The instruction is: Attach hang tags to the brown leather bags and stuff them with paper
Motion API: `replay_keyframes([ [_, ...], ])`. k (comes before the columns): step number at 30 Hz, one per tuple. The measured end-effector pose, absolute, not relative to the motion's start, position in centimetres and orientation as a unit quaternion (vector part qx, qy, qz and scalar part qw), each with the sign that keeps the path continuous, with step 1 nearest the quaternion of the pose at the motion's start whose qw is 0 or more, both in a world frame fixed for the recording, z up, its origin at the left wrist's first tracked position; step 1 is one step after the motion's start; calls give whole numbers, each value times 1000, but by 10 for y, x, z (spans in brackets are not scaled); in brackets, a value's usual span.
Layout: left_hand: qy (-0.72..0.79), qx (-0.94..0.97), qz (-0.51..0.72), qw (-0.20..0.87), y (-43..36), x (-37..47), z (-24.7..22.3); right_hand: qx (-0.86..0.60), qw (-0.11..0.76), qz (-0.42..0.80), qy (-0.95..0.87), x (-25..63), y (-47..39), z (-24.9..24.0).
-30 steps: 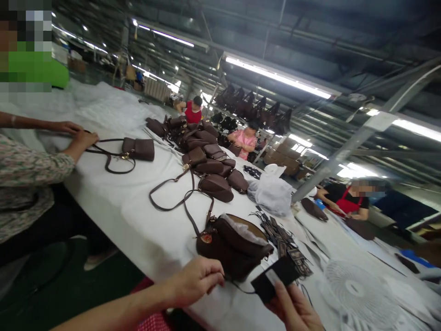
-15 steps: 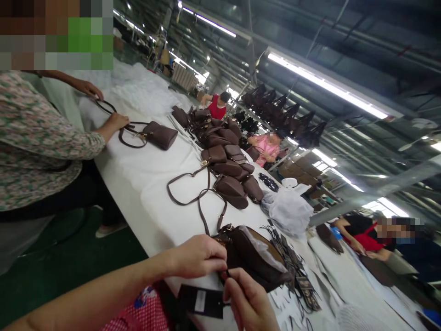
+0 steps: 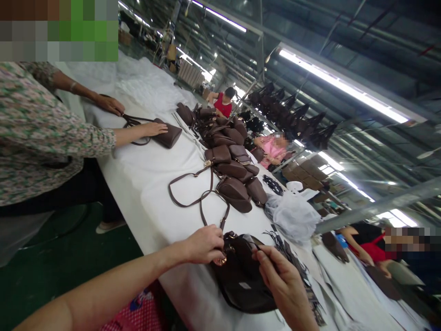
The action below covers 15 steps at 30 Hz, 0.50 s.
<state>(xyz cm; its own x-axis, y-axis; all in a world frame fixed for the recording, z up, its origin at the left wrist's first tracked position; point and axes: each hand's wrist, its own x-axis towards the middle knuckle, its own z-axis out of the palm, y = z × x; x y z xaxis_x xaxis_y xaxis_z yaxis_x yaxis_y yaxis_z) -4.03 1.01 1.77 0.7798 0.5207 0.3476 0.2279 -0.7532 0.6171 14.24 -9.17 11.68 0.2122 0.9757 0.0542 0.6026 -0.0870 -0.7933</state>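
left fingers [image 3: 214, 240] curled at gold charm [image 3: 222, 260] (hold hidden); right fingers [image 3: 268, 259] pinch something dark [image 3: 254, 248].

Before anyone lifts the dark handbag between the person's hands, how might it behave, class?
The handbag may hold its shape, since its body looks rounded and full. Its strap will probably flop, as it lies in loose curves on the table.

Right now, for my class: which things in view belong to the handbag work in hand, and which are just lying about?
In hand:
- nearest handbag
- gold charm by the left hand
- small white label

Apparently just lying about:
- brown bag pile
- translucent plastic bag
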Motion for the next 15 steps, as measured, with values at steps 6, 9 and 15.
replay_keyframes([
  [6,312,835,263,369,10,-43,27,-659,231,95,-710,141,-83,127],
  [9,353,788,292,411,5,-30,20,-645,121,-35,-754,133,-74,135],
  [15,357,784,343,375,-9,-17,5,-648,-143,-175,-727,113,-48,153],
])
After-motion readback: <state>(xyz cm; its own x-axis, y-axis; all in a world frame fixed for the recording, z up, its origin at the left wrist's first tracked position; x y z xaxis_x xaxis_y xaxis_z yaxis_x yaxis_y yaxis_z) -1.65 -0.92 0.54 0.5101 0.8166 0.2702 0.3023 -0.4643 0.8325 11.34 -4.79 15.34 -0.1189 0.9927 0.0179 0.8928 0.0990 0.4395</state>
